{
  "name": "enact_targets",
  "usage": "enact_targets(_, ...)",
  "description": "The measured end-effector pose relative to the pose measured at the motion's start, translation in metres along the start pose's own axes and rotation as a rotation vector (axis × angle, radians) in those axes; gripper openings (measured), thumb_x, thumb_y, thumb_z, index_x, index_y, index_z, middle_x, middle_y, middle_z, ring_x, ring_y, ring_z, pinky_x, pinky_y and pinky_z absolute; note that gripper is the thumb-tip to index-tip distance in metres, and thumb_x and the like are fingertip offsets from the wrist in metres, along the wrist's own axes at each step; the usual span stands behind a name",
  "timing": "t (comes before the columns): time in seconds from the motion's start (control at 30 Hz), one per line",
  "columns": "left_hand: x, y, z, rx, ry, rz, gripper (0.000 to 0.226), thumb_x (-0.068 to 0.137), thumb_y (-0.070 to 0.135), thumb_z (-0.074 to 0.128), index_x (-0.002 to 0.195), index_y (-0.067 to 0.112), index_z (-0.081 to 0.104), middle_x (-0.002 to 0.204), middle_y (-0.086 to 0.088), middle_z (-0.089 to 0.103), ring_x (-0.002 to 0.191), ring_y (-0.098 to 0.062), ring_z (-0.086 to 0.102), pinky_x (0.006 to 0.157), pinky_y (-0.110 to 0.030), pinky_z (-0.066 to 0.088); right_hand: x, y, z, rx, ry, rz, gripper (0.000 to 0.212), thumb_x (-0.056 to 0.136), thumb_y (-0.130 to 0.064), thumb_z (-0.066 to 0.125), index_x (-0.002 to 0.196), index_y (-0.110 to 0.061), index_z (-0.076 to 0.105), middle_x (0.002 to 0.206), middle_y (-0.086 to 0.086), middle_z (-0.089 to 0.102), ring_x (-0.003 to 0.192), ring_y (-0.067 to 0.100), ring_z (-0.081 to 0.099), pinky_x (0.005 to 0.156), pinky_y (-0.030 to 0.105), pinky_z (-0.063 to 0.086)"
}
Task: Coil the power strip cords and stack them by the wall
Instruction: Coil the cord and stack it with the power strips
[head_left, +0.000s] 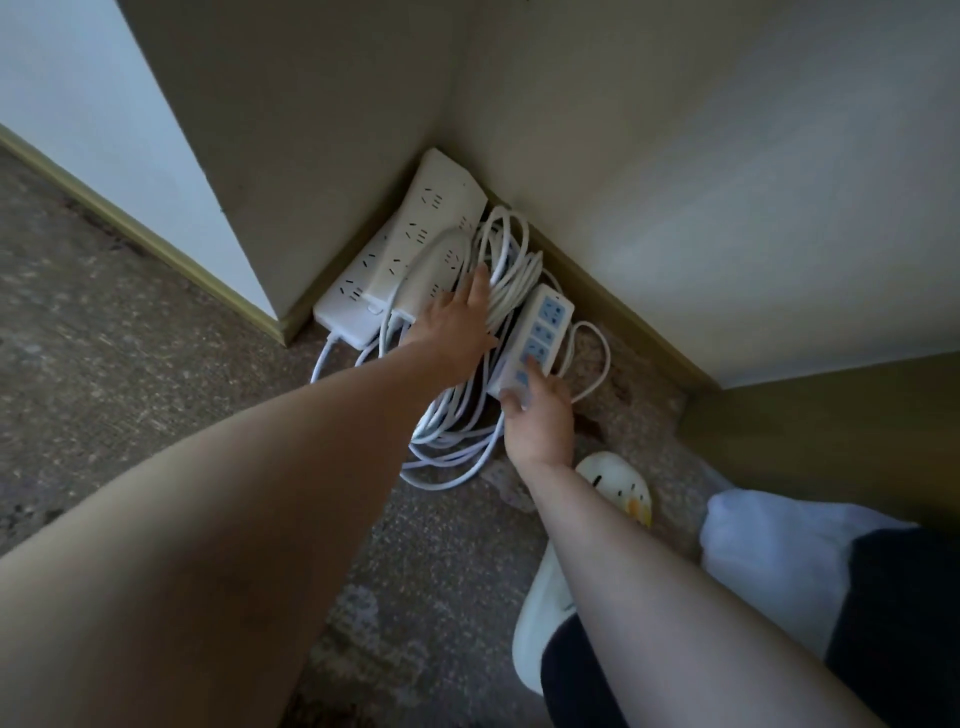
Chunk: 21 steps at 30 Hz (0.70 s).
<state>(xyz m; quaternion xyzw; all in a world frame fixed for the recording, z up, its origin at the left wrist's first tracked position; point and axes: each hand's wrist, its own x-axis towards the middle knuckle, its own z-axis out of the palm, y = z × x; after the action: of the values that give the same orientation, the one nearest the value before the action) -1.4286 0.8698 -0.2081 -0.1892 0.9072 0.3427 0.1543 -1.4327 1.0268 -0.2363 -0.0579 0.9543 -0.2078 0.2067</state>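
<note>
Several white power strips (415, 234) lie stacked in the wall corner on the carpet. Beside them, a bundle of coiled white cords (506, 270) leans against the baseboard, with more loops (452, 447) spread on the floor. My left hand (457, 322) rests flat on the coil, fingers spread, holding nothing. My right hand (537, 415) grips the near end of a white power strip with blue sockets (540, 332), which lies tilted on the cords.
Two walls (675, 156) meet at the corner, edged by an olive baseboard (623, 317). A white slipper with a yellow mark (618, 483) and my white shoe (540, 613) sit on the speckled carpet (130, 338). A dark cabinet side (831, 426) stands at right.
</note>
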Motion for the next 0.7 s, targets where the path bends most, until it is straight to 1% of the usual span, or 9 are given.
enact_targets(0.07,-0.006,-0.003,0.008,0.069,0.042,0.052,0.084,0.098,0.035,0.048,0.151,0.02,-0.016,0.162,-0.002,-0.01,0.149,-0.026,-0.001,0.118,-0.04,0.004,-0.005,0.001,0.002,-0.049,0.004,-0.042,0.052,0.104,-0.028,0.049,0.154,-0.03,0.035,0.163,0.008,0.017,0.146,0.029,0.03,0.111,0.036,0.035)
enact_targets(0.13,-0.02,-0.01,0.017,0.155,0.121,0.138,0.083,0.098,0.037,0.043,0.149,0.025,-0.021,0.16,0.0,-0.02,0.148,-0.025,-0.009,0.115,-0.037,-0.006,-0.011,0.002,0.003,-0.089,-0.012,-0.076,0.053,0.104,-0.023,0.045,0.155,-0.03,0.031,0.167,0.006,0.004,0.15,0.029,0.021,0.113,0.036,0.033)
enact_targets(0.2,-0.038,-0.023,0.027,0.289,0.152,0.214,0.084,0.097,0.038,0.041,0.148,0.025,-0.024,0.158,-0.001,-0.027,0.147,-0.027,-0.015,0.112,-0.038,-0.01,-0.017,0.001,0.004,-0.12,-0.051,-0.097,0.056,0.105,-0.021,0.041,0.157,-0.029,0.025,0.167,0.005,-0.005,0.15,0.029,0.019,0.113,0.039,0.034)
enact_targets(0.27,-0.049,-0.036,0.034,0.45,0.14,0.257,0.081,0.098,0.041,0.034,0.148,0.02,-0.026,0.155,-0.004,-0.032,0.145,-0.026,-0.022,0.115,-0.04,-0.011,-0.022,0.001,0.003,-0.135,-0.093,-0.109,0.057,0.105,-0.021,0.038,0.159,-0.029,0.019,0.167,0.004,-0.012,0.15,0.029,0.021,0.115,0.041,0.036)
enact_targets(0.33,-0.048,-0.039,0.04,0.556,0.122,0.252,0.072,0.1,0.039,0.023,0.147,0.016,-0.027,0.154,-0.007,-0.034,0.143,-0.023,-0.027,0.119,-0.04,-0.009,-0.022,0.002,0.001,-0.176,-0.109,-0.12,0.059,0.106,-0.022,0.037,0.159,-0.028,0.015,0.166,0.004,-0.017,0.149,0.029,0.023,0.115,0.041,0.035)
enact_targets(0.47,-0.028,-0.026,0.048,0.664,0.064,0.247,0.063,0.1,0.027,0.014,0.147,0.013,-0.026,0.155,-0.008,-0.031,0.145,-0.024,-0.024,0.115,-0.039,-0.013,-0.017,0.01,-0.001,-0.234,-0.158,-0.15,0.062,0.106,-0.023,0.038,0.16,-0.028,0.009,0.165,0.003,-0.022,0.147,0.03,0.029,0.112,0.041,0.04)
enact_targets(0.53,-0.017,-0.021,0.049,0.666,0.025,0.231,0.063,0.1,0.024,0.015,0.148,0.013,-0.023,0.156,-0.008,-0.028,0.146,-0.024,-0.018,0.117,-0.038,-0.009,-0.012,0.013,-0.002,-0.26,-0.179,-0.161,0.065,0.105,-0.02,0.04,0.16,-0.028,0.007,0.164,0.001,-0.024,0.147,0.03,0.029,0.108,0.041,0.043)
enact_targets(0.63,-0.009,-0.011,0.039,0.663,-0.072,0.178,0.065,0.101,0.026,0.022,0.151,0.014,-0.018,0.159,-0.008,-0.022,0.148,-0.024,-0.009,0.12,-0.038,0.0,-0.007,0.012,-0.006,-0.319,-0.213,-0.161,0.071,0.102,-0.011,0.043,0.159,-0.029,0.005,0.164,0.001,-0.023,0.142,0.033,0.035,0.099,0.04,0.049)
enact_targets(0.7,-0.011,-0.005,0.028,0.603,-0.129,0.156,0.067,0.102,0.035,0.027,0.152,0.017,-0.014,0.16,-0.007,-0.02,0.148,-0.024,-0.009,0.12,-0.039,0.002,-0.005,0.007,-0.012,-0.37,-0.239,-0.131,0.074,0.1,-0.008,0.044,0.159,-0.03,0.005,0.165,0.002,-0.019,0.143,0.033,0.033,0.101,0.038,0.047)
